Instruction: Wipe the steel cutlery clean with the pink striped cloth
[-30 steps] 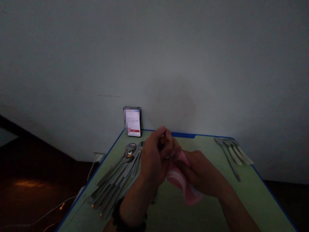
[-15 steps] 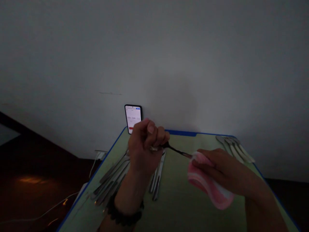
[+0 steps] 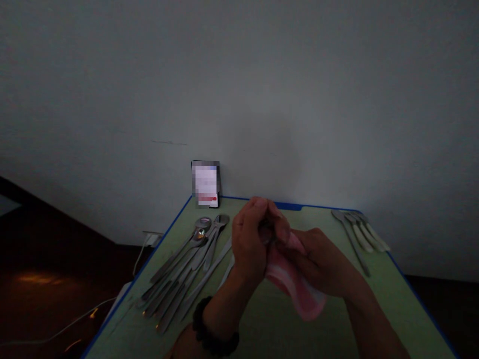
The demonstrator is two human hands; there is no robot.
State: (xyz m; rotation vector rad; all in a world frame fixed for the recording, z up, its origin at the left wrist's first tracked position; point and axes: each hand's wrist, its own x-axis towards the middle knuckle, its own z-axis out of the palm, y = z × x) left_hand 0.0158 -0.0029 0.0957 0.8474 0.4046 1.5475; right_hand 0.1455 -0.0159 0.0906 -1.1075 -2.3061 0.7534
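Note:
Over the middle of the table, my two hands meet. My left hand [image 3: 250, 239] is closed, its fingers curled around a piece of metal cutlery [image 3: 266, 233]. Only a dim, rounded bit of it shows between the fingers, and I cannot tell its kind. My right hand [image 3: 318, 259] is closed on a pink and white cloth [image 3: 295, 291], pressed against the left fingers. The cloth's loose end hangs below the right hand. Whether the cloth wraps the cutlery is hidden by the hands.
Several spoons and other metal cutlery [image 3: 179, 274] lie in a pile at left on the green table [image 3: 277, 334]. Several forks [image 3: 361, 234] lie at the back right. A phone [image 3: 205, 182] leans against the wall [image 3: 299, 99]. A white cable [image 3: 67, 329] runs at lower left.
My right hand has moved left with the cloth, up to my left hand. My left hand has shifted right, uncovering the spoons. The cutlery's thin shaft no longer shows between the hands.

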